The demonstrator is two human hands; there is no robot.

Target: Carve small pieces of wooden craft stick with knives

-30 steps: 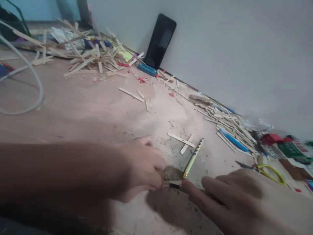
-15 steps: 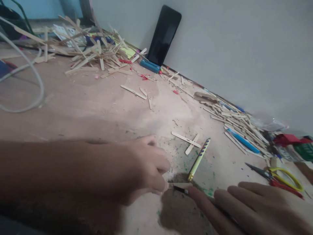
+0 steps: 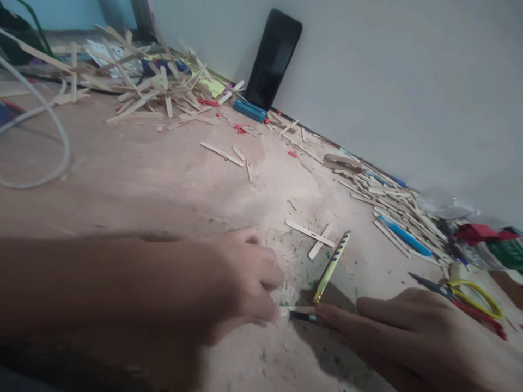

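My left hand [image 3: 249, 277] is closed, its fingertips pinching the left end of a short wooden craft stick [image 3: 284, 311] against the table. My right hand [image 3: 392, 326] grips a craft knife [image 3: 302, 316], whose dark blade lies across the stick close to my left fingertips. Most of the knife's handle is hidden under my right fingers. Just above the blade lies a pale yellow pencil [image 3: 332, 268] with dark spots. Two crossed craft sticks [image 3: 310, 233], one with a slot cut in it, rest beside the pencil.
Scissors [image 3: 457, 296] with yellow and red handles lie right of my right hand. Piles of craft sticks sit at the back left [image 3: 163, 92] and right [image 3: 400, 207]. A phone [image 3: 273, 60] leans on the wall in a blue stand [image 3: 250, 110]. A white cable [image 3: 61, 136] loops at left.
My right hand has turned and lifted slightly, its fingers now drawn closer around the knife. More of the blade shows over the stick. My left hand stays almost still.
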